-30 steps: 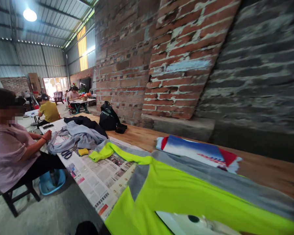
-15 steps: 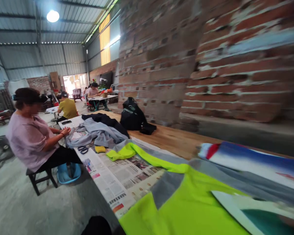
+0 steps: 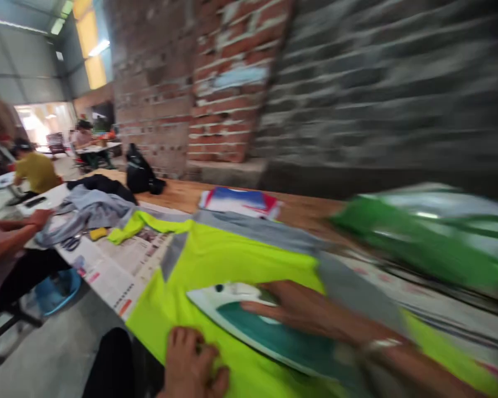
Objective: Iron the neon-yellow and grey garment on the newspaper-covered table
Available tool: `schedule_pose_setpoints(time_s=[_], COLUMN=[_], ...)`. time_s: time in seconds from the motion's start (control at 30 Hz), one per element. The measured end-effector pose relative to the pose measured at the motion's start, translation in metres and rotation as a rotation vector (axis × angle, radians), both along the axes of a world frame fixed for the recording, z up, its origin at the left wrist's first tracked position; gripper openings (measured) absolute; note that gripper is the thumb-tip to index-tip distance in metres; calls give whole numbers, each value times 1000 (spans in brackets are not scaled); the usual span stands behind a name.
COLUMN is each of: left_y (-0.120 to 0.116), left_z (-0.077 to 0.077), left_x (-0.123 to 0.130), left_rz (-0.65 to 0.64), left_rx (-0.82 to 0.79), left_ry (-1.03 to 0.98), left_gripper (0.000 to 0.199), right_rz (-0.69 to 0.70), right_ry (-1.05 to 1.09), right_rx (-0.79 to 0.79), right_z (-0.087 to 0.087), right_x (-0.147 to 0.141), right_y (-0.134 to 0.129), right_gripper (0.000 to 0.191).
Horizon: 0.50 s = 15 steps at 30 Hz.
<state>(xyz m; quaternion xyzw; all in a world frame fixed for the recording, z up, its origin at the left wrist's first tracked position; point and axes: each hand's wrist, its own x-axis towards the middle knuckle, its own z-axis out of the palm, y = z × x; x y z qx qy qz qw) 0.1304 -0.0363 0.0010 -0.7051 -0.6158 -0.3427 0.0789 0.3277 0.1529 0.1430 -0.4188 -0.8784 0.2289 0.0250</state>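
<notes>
My right hand (image 3: 288, 304) is wrapped round the handle of a white and teal clothes iron (image 3: 243, 323). The iron lies on a neon yellow and grey long-sleeved top (image 3: 236, 254), its tip pointing left. Close to the table's near edge, my left hand (image 3: 191, 359) rests on the same top, below the iron's tip. Its fingers are a little bent and apart, with nothing visible in them. The top is spread over newspaper (image 3: 112, 271), one sleeve stretching away to the far left. Motion blurs the iron's rear and my right forearm.
Grey clothing (image 3: 91, 207), scissors (image 3: 70, 243), a yellow block (image 3: 98, 233) and a black bag (image 3: 139, 171) lie farther left. Behind the top is a folded blue, white and red cloth (image 3: 240, 202); a green-and-clear plastic bag (image 3: 415, 232) lies right. A co-worker's arm (image 3: 14, 237) is at left.
The view has swung right, bringing both my hands, most of the iron and the green plastic bag into sight. The seated co-worker has slid mostly out at the left.
</notes>
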Motion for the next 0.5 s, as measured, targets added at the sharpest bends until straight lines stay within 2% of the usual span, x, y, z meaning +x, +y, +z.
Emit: schedule_pose_setpoints(time_s=[0.07,0.17,0.3,0.4,0.5], left_y=[2,2,2,8,24], left_z=[11,25,26,17,4], left_x=[-5,-8,-11,-25,-44], left_rz=[-17,-44,-76,-98,-148], left_rx=[60,87,93,107,143], left_ry=[-35,-40,-34,45,176], left_gripper=[26,21,20,19,21], right_rz=[12,-49,-234,-381,-527], right_ry=[-69,-141,-176,-146,-104], right_rx=[-52,16,104,120,172], right_z=[9,11,19,40,62], right_x=[4,-9,-28,-44,-54], right_y=[-18,-25,12,48,75], right_gripper=[61,61,59,61,63])
